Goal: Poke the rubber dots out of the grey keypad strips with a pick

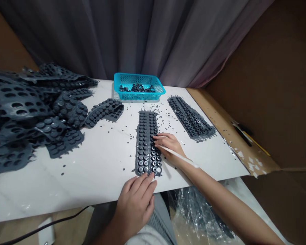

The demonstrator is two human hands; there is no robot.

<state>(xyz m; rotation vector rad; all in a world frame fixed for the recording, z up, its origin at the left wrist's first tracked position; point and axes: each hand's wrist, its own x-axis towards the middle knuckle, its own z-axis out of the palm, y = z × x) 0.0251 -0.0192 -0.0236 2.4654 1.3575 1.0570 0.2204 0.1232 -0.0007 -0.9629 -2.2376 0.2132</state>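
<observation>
A long dark grey rubber strip (145,136) studded with round button caps lies lengthwise on the white table (99,163). My left hand (137,200) rests at the table's front edge, fingers stretched flat, fingertips pressing the strip's near end. My right hand (168,144) sits beside the strip's right edge, fingers pinched round a thin white stick (181,157) whose tip touches the strip's caps.
A second studded strip (191,117) lies to the right. A blue basket (139,86) with small black pieces stands at the back. A big heap of punched grey sheets (28,112) fills the left. Tiny black discs are scattered about. A cardboard wall (270,85) stands at the right.
</observation>
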